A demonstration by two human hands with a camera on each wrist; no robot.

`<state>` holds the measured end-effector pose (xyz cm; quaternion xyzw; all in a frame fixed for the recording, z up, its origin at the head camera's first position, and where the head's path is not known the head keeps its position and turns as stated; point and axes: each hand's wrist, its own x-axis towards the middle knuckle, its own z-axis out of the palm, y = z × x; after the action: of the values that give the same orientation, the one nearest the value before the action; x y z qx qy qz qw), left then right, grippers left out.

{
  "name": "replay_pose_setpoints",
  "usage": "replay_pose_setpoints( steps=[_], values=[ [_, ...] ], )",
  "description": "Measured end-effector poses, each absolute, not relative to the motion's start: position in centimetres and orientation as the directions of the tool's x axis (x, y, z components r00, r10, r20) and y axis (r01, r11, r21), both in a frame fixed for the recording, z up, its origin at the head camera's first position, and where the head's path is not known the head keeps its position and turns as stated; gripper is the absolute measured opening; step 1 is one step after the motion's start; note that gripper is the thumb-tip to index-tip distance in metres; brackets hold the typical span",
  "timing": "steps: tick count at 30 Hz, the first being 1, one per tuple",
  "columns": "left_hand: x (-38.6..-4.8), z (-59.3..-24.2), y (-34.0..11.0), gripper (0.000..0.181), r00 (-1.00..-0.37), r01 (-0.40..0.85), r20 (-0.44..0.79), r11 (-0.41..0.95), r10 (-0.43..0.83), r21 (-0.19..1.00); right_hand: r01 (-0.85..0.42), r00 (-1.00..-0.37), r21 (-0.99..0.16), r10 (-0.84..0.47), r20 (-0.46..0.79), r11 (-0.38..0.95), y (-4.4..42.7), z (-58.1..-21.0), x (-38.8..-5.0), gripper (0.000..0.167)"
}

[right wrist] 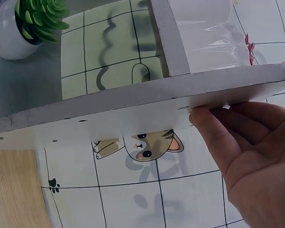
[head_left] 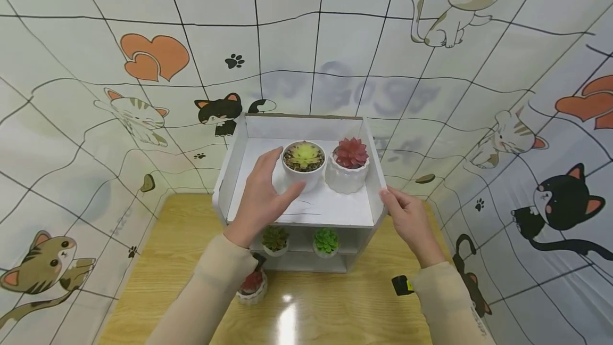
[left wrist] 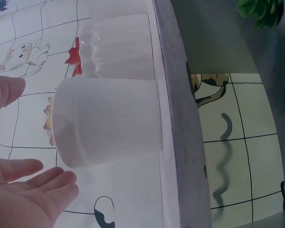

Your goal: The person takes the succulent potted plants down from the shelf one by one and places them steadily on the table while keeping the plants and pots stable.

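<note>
On the top of a white shelf unit (head_left: 306, 219) stands a smooth white pot (head_left: 304, 174) (left wrist: 109, 123) with a yellow-green succulent. My left hand (head_left: 262, 196) (left wrist: 28, 190) is spread around its left and near side, thumb apart from the fingers; in the left wrist view a gap shows between hand and pot. To the pot's right stands a ruffled white pot (head_left: 347, 177) (left wrist: 121, 47) with a red succulent. My right hand (head_left: 413, 222) (right wrist: 256, 152) grips the unit's right side panel (right wrist: 147, 99) near its front corner.
Two small potted succulents, one dark green (head_left: 275, 239) and one bright green (head_left: 326, 241), sit on the shelf below. A red succulent in a white pot (head_left: 253, 287) stands on the wooden table (head_left: 364, 302), partly behind my left sleeve. A black and yellow object (head_left: 401, 285) lies by my right sleeve.
</note>
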<state>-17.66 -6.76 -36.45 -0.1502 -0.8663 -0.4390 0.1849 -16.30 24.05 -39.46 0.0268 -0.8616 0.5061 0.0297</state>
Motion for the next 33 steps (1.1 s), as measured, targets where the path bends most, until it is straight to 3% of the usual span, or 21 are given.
replay_pose_setpoints(
  steps=[16, 33],
  values=[
    [-19.6, -36.5, -5.6, 0.096, -0.952, 0.276, 0.301, 0.579, 0.056, 0.767, -0.072, -0.997, -0.870, -0.018, 0.072, 0.487, 24.1, -39.3, -16.1, 0.051],
    [-21.3, -36.5, -4.5, 0.103, -0.967, 0.220, 0.255, 0.590, 0.024, 0.777, -0.087, -0.996, -0.861, -0.014, 0.093, 0.501, 24.2, -39.6, -16.4, 0.054]
  ],
)
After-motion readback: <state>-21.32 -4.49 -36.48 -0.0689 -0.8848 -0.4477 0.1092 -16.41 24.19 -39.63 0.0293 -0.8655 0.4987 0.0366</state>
